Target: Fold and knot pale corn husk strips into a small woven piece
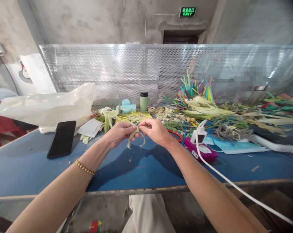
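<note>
At twelve o'clock, the perforated metal screen [134, 64] looks shiny. The bag [51, 105] at nine is glossy plastic; the leaf-like strip [129, 140] at seven looks matt.

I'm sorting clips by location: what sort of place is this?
Probably a craft workshop: the left hand and right hand hold a pale strip, husk-like leaves and coloured strips lie heaped on the table, and an exit sign glows behind.

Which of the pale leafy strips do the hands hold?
The thin, curling strip between left hand and right hand; the others lie apart on the blue table.
</note>
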The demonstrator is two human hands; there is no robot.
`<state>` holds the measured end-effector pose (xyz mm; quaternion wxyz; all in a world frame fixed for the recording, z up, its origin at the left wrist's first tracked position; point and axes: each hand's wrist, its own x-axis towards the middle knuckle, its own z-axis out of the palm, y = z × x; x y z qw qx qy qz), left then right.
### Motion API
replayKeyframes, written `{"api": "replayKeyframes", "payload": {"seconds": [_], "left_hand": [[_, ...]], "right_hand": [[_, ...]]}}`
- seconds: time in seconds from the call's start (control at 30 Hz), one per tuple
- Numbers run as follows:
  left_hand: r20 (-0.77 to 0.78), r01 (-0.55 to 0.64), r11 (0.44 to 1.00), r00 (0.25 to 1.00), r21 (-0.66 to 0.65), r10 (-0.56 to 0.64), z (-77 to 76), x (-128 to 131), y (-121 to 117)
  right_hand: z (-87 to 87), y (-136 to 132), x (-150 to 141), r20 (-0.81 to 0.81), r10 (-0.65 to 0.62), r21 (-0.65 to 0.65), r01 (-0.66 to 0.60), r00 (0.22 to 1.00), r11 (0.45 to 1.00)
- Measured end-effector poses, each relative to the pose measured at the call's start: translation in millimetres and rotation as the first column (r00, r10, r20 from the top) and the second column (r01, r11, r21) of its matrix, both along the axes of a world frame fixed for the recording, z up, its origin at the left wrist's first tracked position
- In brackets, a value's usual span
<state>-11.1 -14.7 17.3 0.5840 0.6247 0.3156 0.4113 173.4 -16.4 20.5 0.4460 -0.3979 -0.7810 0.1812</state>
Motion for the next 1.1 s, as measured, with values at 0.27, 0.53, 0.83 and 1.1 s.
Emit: {"api": "replayKeyframes", "payload": {"seconds": [0.27,0.53,0.83,1.1], "left_hand": [[0.001,0.05,0.997,0.999,-0.051,-0.05,3.0,0,-3],[0.001,-0.016,0.999,1.0,-0.031,0.016,1.5,0,0],[0.066,-0.258,0.966,0.964,0.027,0.256,-4.8,0,9],[0.083,-0.195,0.978,0.979,0.079,0.188,-7.6,6,7]], "right_hand": [[4.0,-5,-1,0.068,-0.098,0.092,0.092,0.993,0.992],[1.6,0,0,0.109,-0.15,0.24,0.12,0.983,0.963],[5.7,-6,1,0.107,-0.21,0.154,0.192,0.972,0.969],[-7.8,-3,-13,0.111,-0.07,-0.027,0.074,0.991,0.997]]}}
